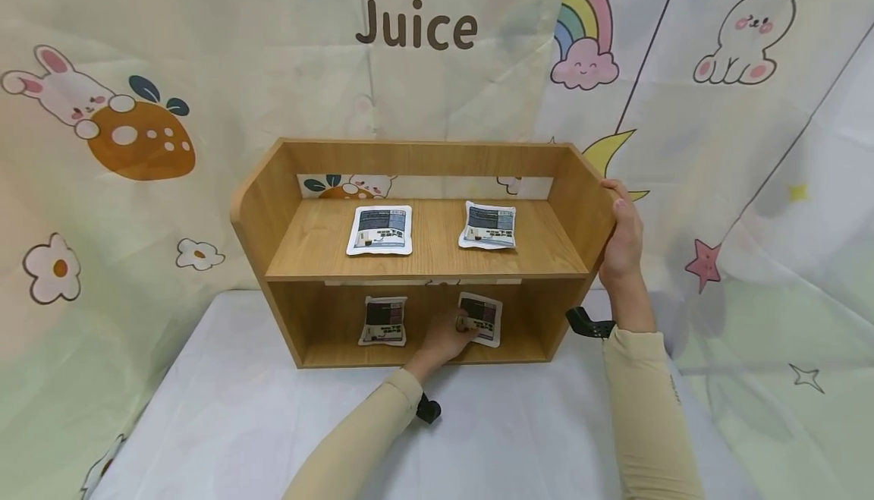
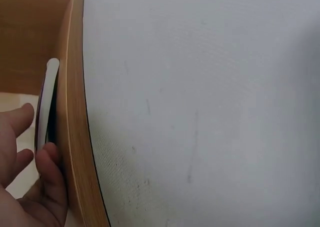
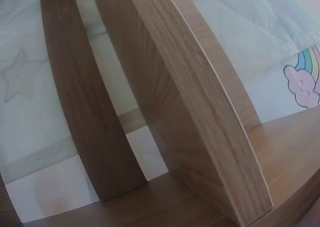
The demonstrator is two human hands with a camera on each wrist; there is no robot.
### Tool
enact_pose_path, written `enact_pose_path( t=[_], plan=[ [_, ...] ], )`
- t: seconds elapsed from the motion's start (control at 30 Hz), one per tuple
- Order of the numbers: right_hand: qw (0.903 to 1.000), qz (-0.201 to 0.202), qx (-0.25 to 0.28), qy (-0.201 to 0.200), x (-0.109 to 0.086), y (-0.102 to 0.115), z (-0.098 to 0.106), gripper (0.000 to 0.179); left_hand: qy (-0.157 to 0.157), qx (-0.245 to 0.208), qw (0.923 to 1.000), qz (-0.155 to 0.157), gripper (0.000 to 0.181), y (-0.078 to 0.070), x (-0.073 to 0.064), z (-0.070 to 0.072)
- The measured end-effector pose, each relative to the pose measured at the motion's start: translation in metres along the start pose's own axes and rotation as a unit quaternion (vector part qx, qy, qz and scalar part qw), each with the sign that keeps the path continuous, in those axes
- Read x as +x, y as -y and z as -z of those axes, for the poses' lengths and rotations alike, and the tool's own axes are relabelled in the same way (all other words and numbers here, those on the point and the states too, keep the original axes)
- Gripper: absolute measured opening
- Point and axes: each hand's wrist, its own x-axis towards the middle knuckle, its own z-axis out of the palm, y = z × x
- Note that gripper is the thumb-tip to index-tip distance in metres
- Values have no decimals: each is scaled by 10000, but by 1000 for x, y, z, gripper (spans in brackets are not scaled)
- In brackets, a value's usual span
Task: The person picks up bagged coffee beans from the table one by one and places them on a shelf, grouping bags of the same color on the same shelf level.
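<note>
My left hand (image 1: 447, 334) reaches into the lower level of a two-level wooden shelf (image 1: 426, 275). Its fingers and thumb pinch the near edge of a white packet (image 1: 486, 316) with a dark printed label, on the right of that level. The left wrist view shows the packet (image 2: 47, 99) edge-on beside the shelf's front board (image 2: 77, 117), between thumb and fingers. My right hand (image 1: 623, 234) grips the shelf's right side panel (image 1: 590, 200) from outside. In the right wrist view that hand is almost wholly out of frame, while wooden boards (image 3: 200, 102) fill the middle.
A similar packet (image 1: 384, 321) lies left on the lower level. Two more, a left packet (image 1: 380, 230) and a right packet (image 1: 488, 225), lie on the upper level. The shelf stands on a white-covered table (image 1: 239, 409), before a printed cloth backdrop (image 1: 287, 45).
</note>
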Motion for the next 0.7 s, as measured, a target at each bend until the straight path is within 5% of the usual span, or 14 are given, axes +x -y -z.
enact_pose_path(
  t=[0.23,0.7],
  plan=[
    [10000,-12,11,-2,0,1,0,43,84,290,9992,-279,43,-3,-2,0],
    [10000,-37,-14,28,0,1,1,43,109,286,9991,-290,64,-8,-8,4]
  ],
)
